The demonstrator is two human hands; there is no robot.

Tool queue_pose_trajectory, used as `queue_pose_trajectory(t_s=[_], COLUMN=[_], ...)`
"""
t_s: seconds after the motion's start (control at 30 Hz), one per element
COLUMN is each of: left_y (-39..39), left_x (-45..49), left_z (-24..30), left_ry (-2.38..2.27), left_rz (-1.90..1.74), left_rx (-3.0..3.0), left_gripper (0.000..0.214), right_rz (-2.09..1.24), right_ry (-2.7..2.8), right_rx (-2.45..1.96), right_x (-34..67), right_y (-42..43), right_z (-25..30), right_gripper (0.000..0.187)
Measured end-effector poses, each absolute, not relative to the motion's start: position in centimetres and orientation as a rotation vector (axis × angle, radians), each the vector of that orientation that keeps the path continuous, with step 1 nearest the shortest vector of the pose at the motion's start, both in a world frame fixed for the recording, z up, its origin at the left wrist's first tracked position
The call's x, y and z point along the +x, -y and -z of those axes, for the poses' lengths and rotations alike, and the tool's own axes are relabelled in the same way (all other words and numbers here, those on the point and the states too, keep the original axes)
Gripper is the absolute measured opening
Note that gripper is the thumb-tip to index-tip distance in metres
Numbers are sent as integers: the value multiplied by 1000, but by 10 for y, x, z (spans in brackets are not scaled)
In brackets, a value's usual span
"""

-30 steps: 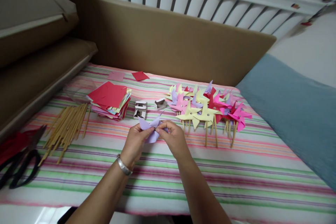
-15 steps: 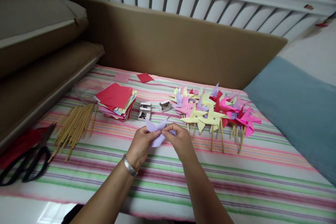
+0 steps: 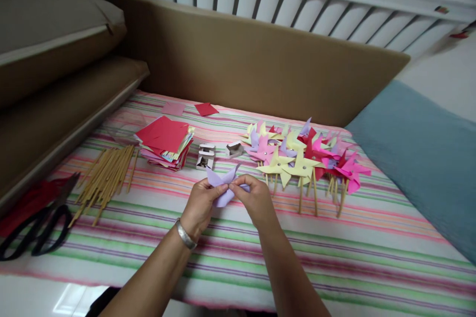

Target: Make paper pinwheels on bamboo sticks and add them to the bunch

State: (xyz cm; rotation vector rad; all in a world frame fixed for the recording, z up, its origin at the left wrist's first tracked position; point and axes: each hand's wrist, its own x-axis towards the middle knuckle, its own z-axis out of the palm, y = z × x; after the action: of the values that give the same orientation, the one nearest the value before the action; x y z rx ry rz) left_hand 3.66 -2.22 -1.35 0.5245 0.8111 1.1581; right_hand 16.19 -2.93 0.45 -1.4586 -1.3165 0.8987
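Observation:
A lavender paper pinwheel (image 3: 224, 200), its corners folded toward the middle, is held above the striped cloth between both hands. My left hand (image 3: 203, 203), with a silver bangle at the wrist, pinches its left side with the thumb near the centre. My right hand (image 3: 255, 198) grips the centre and right side with thumb and fingertips; whether a pin sits there is too small to tell. Just beyond the hands are a small white box with dark pins (image 3: 205, 157) and another small open box (image 3: 234, 149). Finished pinwheels (image 3: 303, 158) on sticks lie to the right.
Left of the hands lie a stack of coloured paper squares (image 3: 163, 136), a pile of wooden sticks (image 3: 106, 181) and black-handled scissors (image 3: 48, 228) by red paper. Two loose squares, one red (image 3: 206, 109), lie farther back. A brown board (image 3: 253, 64) stands behind; cushions (image 3: 55, 25) rise at left.
Both hands stay almost in place, still pinching the lavender pinwheel at its centre. The camera view has shifted very slightly; nothing else has visibly moved.

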Motion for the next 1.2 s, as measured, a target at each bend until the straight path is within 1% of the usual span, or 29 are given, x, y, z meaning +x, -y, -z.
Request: queue_pose_trajectory(t_s=[0.53,0.83,0.97,1.07,1.2], left_y=[21,22,22,22,21], left_x=[36,34,32,32,29], left_z=[17,14,9,8,4], left_ry=[-841,-787,-739,-745,-818], left_rz=[-1157,-1151,-1092,-1076,-1120], left_rx=[525,534,562,598,654], left_gripper=[21,24,24,23,23], right_rz=[-886,-879,-873,-958,-971], right_ry=[1317,1374,1361,1333,1327], right_rx=[-1439,-1465,-1454,-1386,-1329], right_x=[158,159,159,158,164], right_y=[31,32,33,33,38], right_z=[-6,-12,-10,-10,-17], right_gripper=[11,11,8,15,37])
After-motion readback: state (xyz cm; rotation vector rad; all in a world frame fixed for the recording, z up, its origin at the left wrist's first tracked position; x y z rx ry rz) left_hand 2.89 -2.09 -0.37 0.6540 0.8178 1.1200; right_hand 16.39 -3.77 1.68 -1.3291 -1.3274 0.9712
